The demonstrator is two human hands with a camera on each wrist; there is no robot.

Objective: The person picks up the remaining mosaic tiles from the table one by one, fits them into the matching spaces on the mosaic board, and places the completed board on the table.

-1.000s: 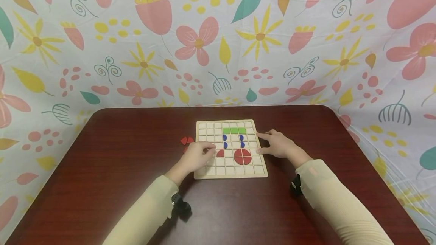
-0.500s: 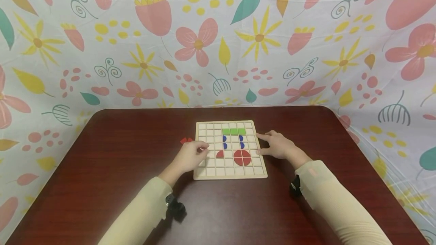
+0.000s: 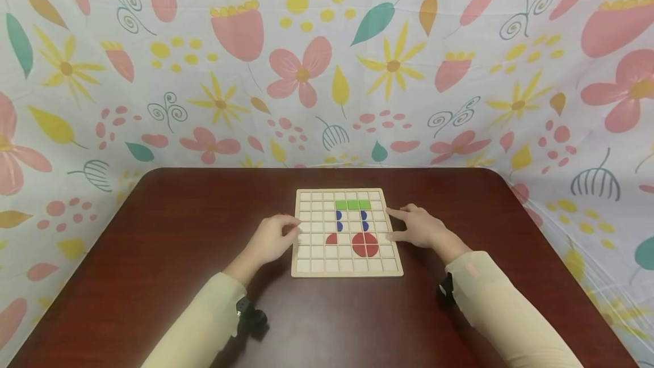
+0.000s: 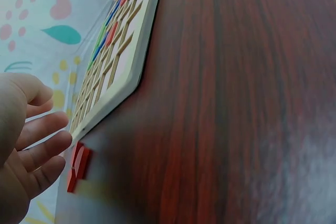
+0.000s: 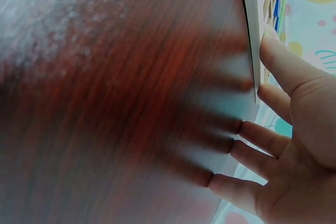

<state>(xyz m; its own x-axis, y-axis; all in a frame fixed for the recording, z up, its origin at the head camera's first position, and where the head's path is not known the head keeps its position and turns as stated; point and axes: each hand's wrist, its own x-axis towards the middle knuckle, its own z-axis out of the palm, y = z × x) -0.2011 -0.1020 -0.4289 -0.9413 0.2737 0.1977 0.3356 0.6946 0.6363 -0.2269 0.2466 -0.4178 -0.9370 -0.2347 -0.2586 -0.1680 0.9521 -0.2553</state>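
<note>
A square wooden grid board point(image 3: 324, 266) lies on the dark table. Set in its cells are three green squares point(image 3: 352, 205), several blue half-rounds point(image 3: 339, 226), a red disc of quarter pieces point(image 3: 365, 245) and a lone red quarter piece point(image 3: 332, 238). My left hand point(image 3: 272, 238) is just off the board's left edge, fingers loosely bent around nothing. Below its fingers in the left wrist view lie loose red pieces point(image 4: 79, 165), mostly hidden by the hand in the head view. Against the right edge rest the thumb and index finger of my right hand point(image 3: 421, 227), fingers spread.
The brown table point(image 3: 327, 322) extends in front of the board and to both sides. Behind it hangs a flower-patterned cloth point(image 3: 306, 129), meeting the table's far edge. Each wrist carries a small black camera point(image 3: 251, 318).
My left hand has drawn back leftward from over the board to beside its left edge, now covering the loose red pieces. My right hand stays at the right edge. The head view has tilted slightly.
</note>
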